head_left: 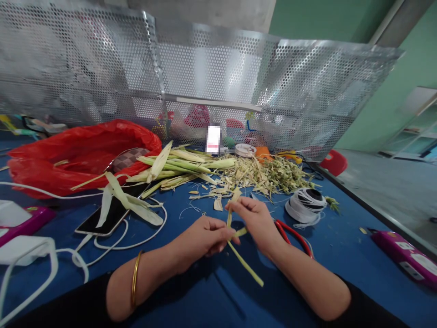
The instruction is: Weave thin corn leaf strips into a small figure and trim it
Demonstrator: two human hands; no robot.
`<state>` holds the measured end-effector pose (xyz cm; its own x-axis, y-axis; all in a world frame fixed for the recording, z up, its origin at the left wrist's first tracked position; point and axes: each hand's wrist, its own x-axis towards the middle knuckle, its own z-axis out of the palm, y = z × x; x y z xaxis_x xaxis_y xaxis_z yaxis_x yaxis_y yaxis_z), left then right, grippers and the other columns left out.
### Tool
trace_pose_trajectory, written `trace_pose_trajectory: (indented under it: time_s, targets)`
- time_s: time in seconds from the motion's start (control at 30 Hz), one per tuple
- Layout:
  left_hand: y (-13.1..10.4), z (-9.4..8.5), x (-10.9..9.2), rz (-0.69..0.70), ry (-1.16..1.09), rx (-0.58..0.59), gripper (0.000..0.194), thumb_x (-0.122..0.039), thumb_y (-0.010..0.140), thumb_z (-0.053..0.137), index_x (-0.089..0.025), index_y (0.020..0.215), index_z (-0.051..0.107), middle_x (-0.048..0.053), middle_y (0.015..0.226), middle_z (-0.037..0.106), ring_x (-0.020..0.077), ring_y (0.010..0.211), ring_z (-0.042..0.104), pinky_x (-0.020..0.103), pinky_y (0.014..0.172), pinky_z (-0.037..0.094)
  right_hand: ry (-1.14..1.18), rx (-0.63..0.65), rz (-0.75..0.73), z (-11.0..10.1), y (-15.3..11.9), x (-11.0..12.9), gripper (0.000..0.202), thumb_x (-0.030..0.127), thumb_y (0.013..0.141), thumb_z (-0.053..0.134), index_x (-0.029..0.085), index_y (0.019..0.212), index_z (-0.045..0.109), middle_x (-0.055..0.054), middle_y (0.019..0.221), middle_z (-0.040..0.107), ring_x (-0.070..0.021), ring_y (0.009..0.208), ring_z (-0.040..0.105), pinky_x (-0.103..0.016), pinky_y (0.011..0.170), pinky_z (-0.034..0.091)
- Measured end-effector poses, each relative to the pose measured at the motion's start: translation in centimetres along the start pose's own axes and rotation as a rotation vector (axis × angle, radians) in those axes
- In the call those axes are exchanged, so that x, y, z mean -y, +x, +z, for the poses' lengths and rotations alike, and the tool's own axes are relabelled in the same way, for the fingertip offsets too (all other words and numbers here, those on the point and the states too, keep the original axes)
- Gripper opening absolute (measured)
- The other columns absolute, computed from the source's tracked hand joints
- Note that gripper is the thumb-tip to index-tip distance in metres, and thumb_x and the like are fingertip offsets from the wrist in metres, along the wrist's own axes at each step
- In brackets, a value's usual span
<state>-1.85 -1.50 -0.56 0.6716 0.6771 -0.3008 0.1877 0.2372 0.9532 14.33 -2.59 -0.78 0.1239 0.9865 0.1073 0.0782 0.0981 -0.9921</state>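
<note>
Pale green-yellow strips of corn husk (246, 265) cross between my two hands above the blue table. My left hand (210, 234) is closed, thumb and forefinger pinching the strips where they cross. Higher up and to the right, my right hand (255, 218) pinches the upper end of a husk strip. One long strip slants down to the right, below the fingers. Red-handled pliers or scissors (296, 237) lie partly hidden behind my right forearm. A spool of white cord (306, 205) stands to the right of my right hand.
Corn husks and stalks (180, 166) lie behind my hands, beside a heap of dried scraps (266, 175). At left are a red plastic bag (44, 155), a phone (102, 216) and white cables (164, 228). A purple power strip (403, 255) lies right. Perforated sheeting (211, 68) borders the back.
</note>
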Motion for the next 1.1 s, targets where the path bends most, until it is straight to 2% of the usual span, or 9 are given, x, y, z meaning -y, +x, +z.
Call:
trace_pose_trajectory:
  time_s: [0.07,0.13,0.3,0.53,0.77,0.9,1.0,1.03,1.1]
  targets:
    - [0.2,-0.1,-0.1,0.006,-0.084,-0.108,0.044,-0.054,0.074,0.062,-0.013,0.085,0.073,-0.003,0.055,0.050,0.0073,0.046,0.036,0.022,0.046,0.024,0.104,-0.095,0.064,-0.8,0.6,0.0,0.035,0.050,0.072,0.067,0.017,0.082,0.070,-0.003,0.079,0.065,-0.0172,0.076,0.056,-0.027,0.068,0.042]
    - [0.4,-0.3,-0.3,0.000,-0.171,-0.173,0.048,-0.057,0.074,0.061,-0.012,0.087,0.071,-0.001,0.059,0.054,0.0082,0.048,0.041,0.022,0.048,0.030,0.228,-0.118,0.164,-1.3,0.9,-0.3,0.044,0.055,0.067,0.071,0.016,0.088,0.070,-0.003,0.077,0.063,-0.0145,0.067,0.055,-0.026,0.061,0.041]
    - [0.4,-0.5,-0.5,-0.005,-0.231,-0.199,0.046,-0.059,0.072,0.062,-0.013,0.076,0.066,0.002,0.062,0.063,0.0091,0.049,0.050,0.022,0.051,0.038,0.375,0.166,0.340,-0.8,0.2,-0.8,0.036,0.048,0.067,0.077,0.014,0.075,0.068,0.003,0.059,0.055,-0.0066,0.048,0.040,-0.022,0.050,0.032]
    - [0.2,-0.4,-0.3,-0.088,-0.171,-0.170,0.034,-0.046,0.069,0.070,-0.013,0.074,0.069,0.002,0.056,0.064,0.0089,0.048,0.053,0.021,0.054,0.040,0.216,0.141,0.226,0.1,-0.7,-0.5,0.030,0.042,0.067,0.075,0.014,0.060,0.066,0.001,0.051,0.058,-0.0095,0.051,0.047,-0.024,0.055,0.036]
    - [0.4,-0.4,-0.2,0.015,-0.165,-0.134,0.029,-0.041,0.070,0.072,-0.013,0.065,0.067,0.003,0.055,0.065,0.0104,0.051,0.054,0.023,0.059,0.043,0.195,-0.009,0.142,0.3,-0.1,-1.1,0.027,0.041,0.066,0.073,0.015,0.061,0.066,0.002,0.052,0.054,-0.0101,0.050,0.045,-0.026,0.055,0.037]
    - [0.5,-0.9,0.0,0.036,-0.277,-0.236,0.034,-0.045,0.070,0.073,-0.012,0.080,0.072,0.005,0.064,0.069,0.0131,0.060,0.060,0.025,0.068,0.047,-0.113,-0.074,-0.087,-0.8,0.2,-0.5,0.022,0.037,0.080,0.060,0.017,0.073,0.066,-0.001,0.067,0.061,-0.0156,0.066,0.054,-0.030,0.068,0.042]
    - [0.5,-1.4,-0.4,0.092,-0.384,-0.269,0.035,-0.036,0.067,0.078,-0.013,0.093,0.073,0.007,0.080,0.074,0.0163,0.077,0.065,0.027,0.080,0.048,-0.387,-0.336,-0.449,-1.7,-0.4,0.4,0.012,0.031,0.083,0.059,0.020,0.084,0.063,-0.004,0.086,0.062,-0.0186,0.082,0.055,-0.032,0.078,0.042]
    - [0.4,-1.5,-0.6,0.122,-0.408,-0.268,0.035,-0.033,0.066,0.080,-0.014,0.095,0.074,0.008,0.085,0.074,0.0172,0.081,0.065,0.027,0.083,0.047,-0.440,-0.322,-0.522,-1.7,-0.7,0.6,0.011,0.030,0.086,0.057,0.020,0.082,0.062,-0.004,0.082,0.061,-0.0182,0.079,0.055,-0.031,0.076,0.042]
    - [0.4,-1.6,-0.8,0.185,-0.445,-0.279,0.036,-0.029,0.064,0.080,-0.014,0.096,0.074,0.008,0.090,0.075,0.0192,0.089,0.066,0.028,0.087,0.046,-0.497,-0.136,-0.539,-1.3,-1.3,0.7,0.020,0.029,0.089,0.053,0.020,0.072,0.061,-0.002,0.072,0.059,-0.0163,0.069,0.053,-0.028,0.067,0.040]
